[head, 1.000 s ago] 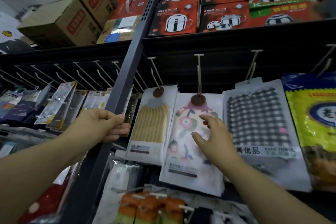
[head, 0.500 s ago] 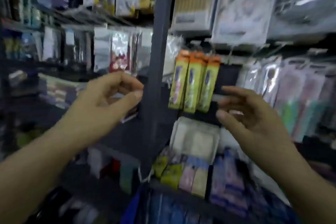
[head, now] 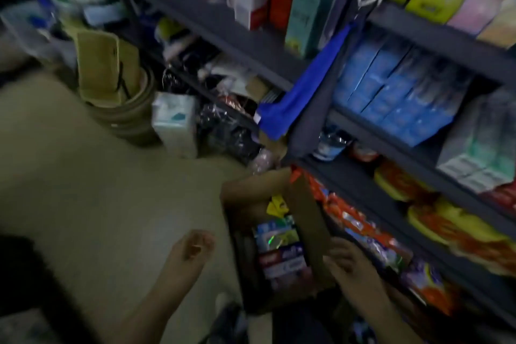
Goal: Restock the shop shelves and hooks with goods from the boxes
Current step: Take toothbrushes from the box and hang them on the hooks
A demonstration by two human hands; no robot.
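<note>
An open cardboard box point(head: 305, 220) stands on the floor against the dark shelving, with several colourful packets point(head: 279, 251) inside it. My left hand point(head: 192, 248) hangs over the floor just left of the box, fingers loosely curled, holding nothing. My right hand point(head: 349, 265) is at the box's right flap, fingers loosely bent; the blur hides whether it touches the flap. The dark shelves point(head: 360, 176) to the right carry orange and yellow packets point(head: 435, 220) low down and blue boxes point(head: 391, 92) above.
A stack of round tubs with cardboard in it point(head: 120, 98) and a white pack point(head: 176, 123) stand on the beige floor point(head: 83, 190) at the left. A blue cloth point(head: 301, 92) hangs on the shelf upright. Loose bags lie under the left shelf.
The view has swung down from the hanging hooks to the floor and the box. Both hands have dropped from the shelf upright and the hung packets to either side of the box.
</note>
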